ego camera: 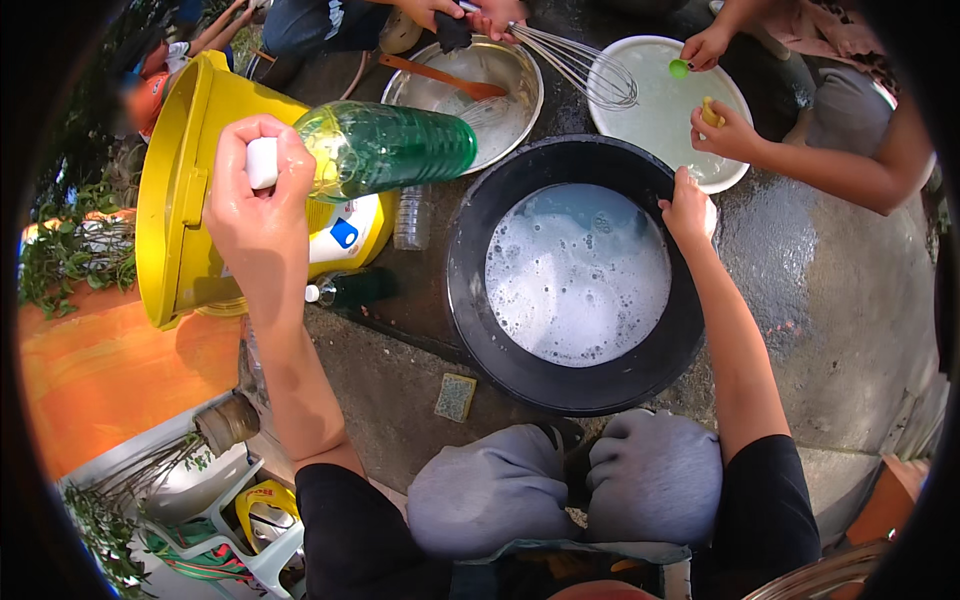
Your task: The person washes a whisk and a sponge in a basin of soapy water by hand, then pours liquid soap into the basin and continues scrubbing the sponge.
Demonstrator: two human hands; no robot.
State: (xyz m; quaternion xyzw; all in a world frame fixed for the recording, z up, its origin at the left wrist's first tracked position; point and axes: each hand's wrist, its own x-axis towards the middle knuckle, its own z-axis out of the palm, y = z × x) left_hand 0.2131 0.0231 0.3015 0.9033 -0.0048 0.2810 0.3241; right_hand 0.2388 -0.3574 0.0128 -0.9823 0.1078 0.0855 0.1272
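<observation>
My left hand grips the neck end of a green plastic bottle, its white cap showing between the fingers. The bottle lies nearly level in the air, base to the right, beside a yellow bucket. My right hand holds the upper right rim of a black basin. White suds cover most of the water inside it, with bluish water at the far side. A scouring sponge rests on the concrete near my knees.
A second green bottle and a clear bottle are beside the bucket. Beyond, a metal basin holds a wooden spatula. One person holds a whisk; another holds a green scoop over a white basin.
</observation>
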